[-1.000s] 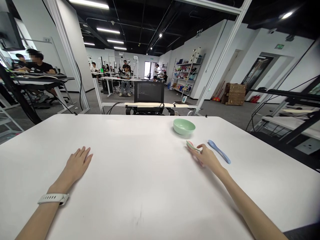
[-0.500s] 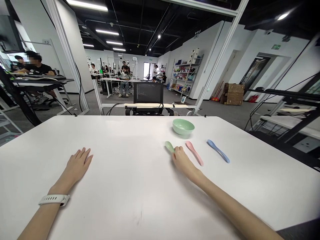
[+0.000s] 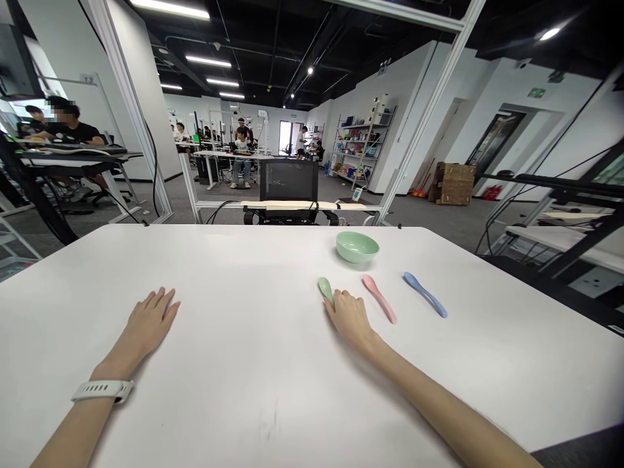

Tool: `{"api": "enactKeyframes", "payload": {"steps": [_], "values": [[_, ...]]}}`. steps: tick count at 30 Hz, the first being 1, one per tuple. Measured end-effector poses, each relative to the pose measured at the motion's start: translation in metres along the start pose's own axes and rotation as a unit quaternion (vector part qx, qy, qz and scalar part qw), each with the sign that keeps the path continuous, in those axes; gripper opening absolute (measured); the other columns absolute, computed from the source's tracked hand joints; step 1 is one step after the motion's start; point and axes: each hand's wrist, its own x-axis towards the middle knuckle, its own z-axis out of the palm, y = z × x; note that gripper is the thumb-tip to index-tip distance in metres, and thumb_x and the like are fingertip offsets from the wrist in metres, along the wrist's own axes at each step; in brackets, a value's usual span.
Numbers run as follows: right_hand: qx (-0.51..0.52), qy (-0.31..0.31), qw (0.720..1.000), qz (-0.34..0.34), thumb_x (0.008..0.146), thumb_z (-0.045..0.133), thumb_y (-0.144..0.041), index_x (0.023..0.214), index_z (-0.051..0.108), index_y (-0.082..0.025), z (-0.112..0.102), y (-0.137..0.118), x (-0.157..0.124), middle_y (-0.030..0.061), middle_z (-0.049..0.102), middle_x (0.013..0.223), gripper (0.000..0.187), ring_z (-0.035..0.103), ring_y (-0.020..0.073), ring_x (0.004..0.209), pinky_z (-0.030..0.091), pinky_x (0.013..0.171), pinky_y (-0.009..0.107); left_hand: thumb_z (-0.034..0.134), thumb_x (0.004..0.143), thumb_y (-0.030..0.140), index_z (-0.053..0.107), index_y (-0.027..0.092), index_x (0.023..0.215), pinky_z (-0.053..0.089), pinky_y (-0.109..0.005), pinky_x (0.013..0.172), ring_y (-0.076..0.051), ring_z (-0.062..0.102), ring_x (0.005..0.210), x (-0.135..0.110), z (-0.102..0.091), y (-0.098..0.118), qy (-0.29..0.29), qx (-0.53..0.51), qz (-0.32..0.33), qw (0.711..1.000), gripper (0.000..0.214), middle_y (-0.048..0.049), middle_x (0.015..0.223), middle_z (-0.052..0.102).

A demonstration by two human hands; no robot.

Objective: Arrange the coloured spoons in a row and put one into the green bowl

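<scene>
My right hand (image 3: 350, 318) closes narrowly over the handle of the green plastic spoon (image 3: 325, 288) on the white table (image 3: 234, 403), its bowl poking out far-left. It seems light, stiff and slick, best held by the handle. My left hand (image 3: 149, 318) lies spread, empty. A pink spoon (image 3: 379, 298) lies just right.

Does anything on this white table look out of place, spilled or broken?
Nothing stands out. The green spoon lies against the right hand, the pink spoon and blue spoon lie flat beside it, and the pale green bowl sits upright and looks undamaged near the far edge of the white table.
</scene>
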Motion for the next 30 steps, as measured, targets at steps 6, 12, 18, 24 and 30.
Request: {"api": "enactKeyframes", "payload": {"steps": [6, 12, 18, 24, 30], "values": [[0.018, -0.002, 1.0, -0.005, 0.113, 0.037, -0.025, 0.117, 0.073, -0.012, -0.0021, 0.0018, -0.0025, 0.0223, 0.074, 0.117, 0.039, 0.072, 0.0298, 0.103, 0.044, 0.087, 0.037, 0.019, 0.1, 0.051, 0.055, 0.005, 0.158, 0.036, -0.057, 0.129, -0.04, 0.044, 0.16, 0.0004, 0.0012, -0.0014, -0.001, -0.003, 0.001, 1.0, 0.083, -0.0234, 0.169, 0.052], [0.018, -0.006, 1.0, -0.012, 0.112, 0.035, -0.021, 0.106, 0.076, -0.012, -0.0017, 0.0004, -0.0018, 0.0205, 0.075, 0.113, 0.042, 0.072, 0.0277, 0.097, 0.043, 0.085, 0.036, 0.019, 0.099, 0.054, 0.056, 0.006, 0.157, 0.037, -0.057, 0.128, -0.04, 0.045, 0.159, 0.0005, 0.0051, -0.0043, 0.011, -0.006, 0.007, 1.0, 0.084, -0.0224, 0.168, 0.054], [0.008, -0.008, 1.0, -0.012, 0.112, 0.036, -0.019, 0.107, 0.077, -0.011, -0.0008, 0.0007, -0.0015, 0.0213, 0.076, 0.114, 0.042, 0.073, 0.028, 0.1, 0.042, 0.086, 0.036, 0.02, 0.099, 0.053, 0.056, 0.007, 0.157, 0.037, -0.059, 0.128, -0.041, 0.046, 0.159, 0.0007, 0.0039, -0.0034, 0.009, -0.008, 0.002, 1.0, 0.083, -0.0222, 0.167, 0.055], [-0.001, -0.009, 1.0, -0.015, 0.112, 0.037, -0.017, 0.111, 0.078, -0.01, -0.0017, -0.0001, -0.0009, 0.0214, 0.077, 0.116, 0.042, 0.074, 0.028, 0.104, 0.043, 0.09, 0.036, 0.022, 0.098, 0.053, 0.057, 0.006, 0.156, 0.038, -0.058, 0.128, -0.04, 0.046, 0.159, 0.0012, 0.0026, -0.0024, 0.006, -0.008, 0.001, 1.0, 0.083, -0.0229, 0.168, 0.054], [-0.001, -0.007, 1.0, -0.015, 0.112, 0.037, -0.02, 0.109, 0.077, -0.01, -0.0007, 0.0005, -0.0001, 0.023, 0.076, 0.117, 0.041, 0.073, 0.03, 0.105, 0.042, 0.093, 0.039, 0.018, 0.098, 0.055, 0.054, 0.005, 0.159, 0.035, -0.057, 0.13, -0.04, 0.043, 0.161, 0.0015, -0.0002, -0.0014, -0.011, 0.001, -0.003, 1.0, 0.086, -0.0222, 0.17, 0.051]]}}
